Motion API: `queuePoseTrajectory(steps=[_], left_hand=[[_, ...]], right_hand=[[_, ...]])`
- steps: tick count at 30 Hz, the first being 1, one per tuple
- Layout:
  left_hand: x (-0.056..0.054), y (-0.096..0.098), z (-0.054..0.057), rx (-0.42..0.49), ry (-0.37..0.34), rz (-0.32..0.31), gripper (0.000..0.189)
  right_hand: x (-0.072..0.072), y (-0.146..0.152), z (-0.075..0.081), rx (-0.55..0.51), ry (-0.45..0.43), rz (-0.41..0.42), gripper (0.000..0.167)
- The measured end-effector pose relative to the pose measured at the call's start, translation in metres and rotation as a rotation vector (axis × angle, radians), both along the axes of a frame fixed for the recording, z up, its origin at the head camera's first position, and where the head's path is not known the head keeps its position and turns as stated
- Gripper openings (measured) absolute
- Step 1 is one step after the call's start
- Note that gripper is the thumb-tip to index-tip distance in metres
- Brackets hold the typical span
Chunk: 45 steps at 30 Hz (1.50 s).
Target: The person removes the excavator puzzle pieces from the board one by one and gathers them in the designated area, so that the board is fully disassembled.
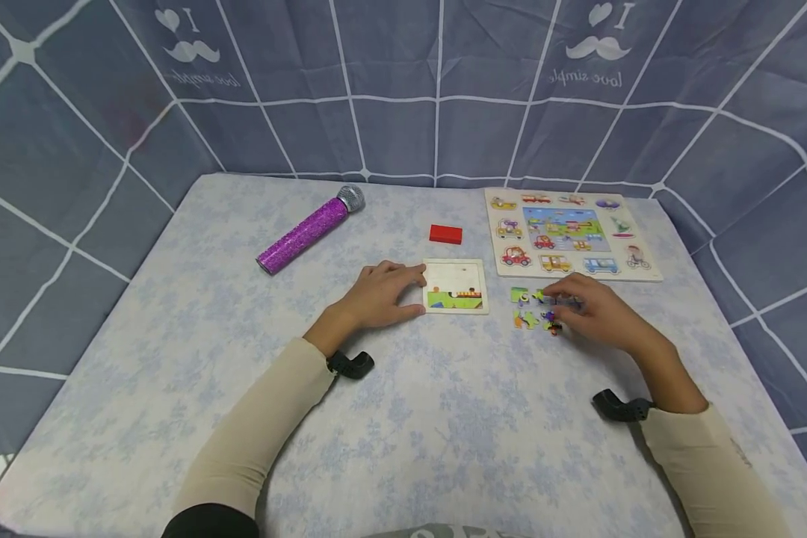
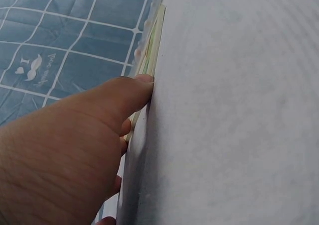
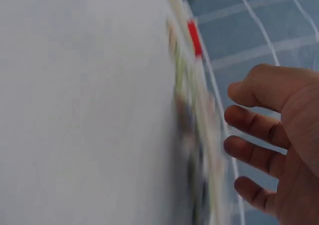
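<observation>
left hand (image 1: 383, 297) touching the puzzle tray (image 1: 453, 276), right hand (image 1: 592, 310) hanging over loose puzzle pieces (image 1: 524, 320)

from my remote seat, i am seeing a purple glitter microphone (image 1: 302, 235) lying slantwise at the left of the worktop (image 1: 403, 418), its silver head pointing up and to the right. next, the left hand is spreading thumb and forefinger against the tray's left edge; i am reading its grip as released, touching rather than clutching. the tray is lying flat near the middle, its lower part showing a green picture section, its upper part showing white. just beyond it, a red block (image 1: 446, 235) is resting. right of the tray, the loose pieces are sitting in a small cluster, just in front of a picture board (image 1: 534, 270) showing vehicles. over this cluster, the right hand is bending its fingers, its grip hanging released; whether a fingertip is touching a piece, i am not managing to tell.
</observation>
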State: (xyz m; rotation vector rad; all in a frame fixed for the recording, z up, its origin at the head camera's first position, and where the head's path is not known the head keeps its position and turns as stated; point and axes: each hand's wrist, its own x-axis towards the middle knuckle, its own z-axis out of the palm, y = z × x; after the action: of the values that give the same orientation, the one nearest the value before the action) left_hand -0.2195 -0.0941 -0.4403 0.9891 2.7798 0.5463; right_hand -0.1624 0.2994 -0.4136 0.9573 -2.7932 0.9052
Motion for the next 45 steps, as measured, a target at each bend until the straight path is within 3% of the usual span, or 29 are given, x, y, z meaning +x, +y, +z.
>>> queuePoseTrajectory(steps=[9,14,18,23,30,45], left_hand=[[0.002,-0.006,0.002,0.008,0.007,0.003,0.046],[0.000,-0.004,0.000,0.017,0.016,-0.021,0.047],[0.000,-0.001,0.000,0.014,0.016,-0.026,0.048],[-0.001,0.000,0.002,0.010,0.020,-0.011,0.047],[0.000,-0.001,0.001,0.015,0.009,-0.017,0.047],[0.001,-0.001,0.001,0.002,0.015,-0.012,0.047]], right_hand=[[-0.047,-0.124,0.022,0.167,-0.188,0.191,0.038],[-0.060,-0.160,0.023,0.305,-0.235,0.185,0.037],[-0.060,-0.165,0.022,0.325,-0.257,0.150,0.032],[-0.060,-0.163,0.020,0.265,-0.266,0.161,0.030],[-0.060,-0.164,0.018,0.271,-0.275,0.156,0.028],[-0.061,-0.160,0.015,0.214,-0.178,0.198,0.019]])
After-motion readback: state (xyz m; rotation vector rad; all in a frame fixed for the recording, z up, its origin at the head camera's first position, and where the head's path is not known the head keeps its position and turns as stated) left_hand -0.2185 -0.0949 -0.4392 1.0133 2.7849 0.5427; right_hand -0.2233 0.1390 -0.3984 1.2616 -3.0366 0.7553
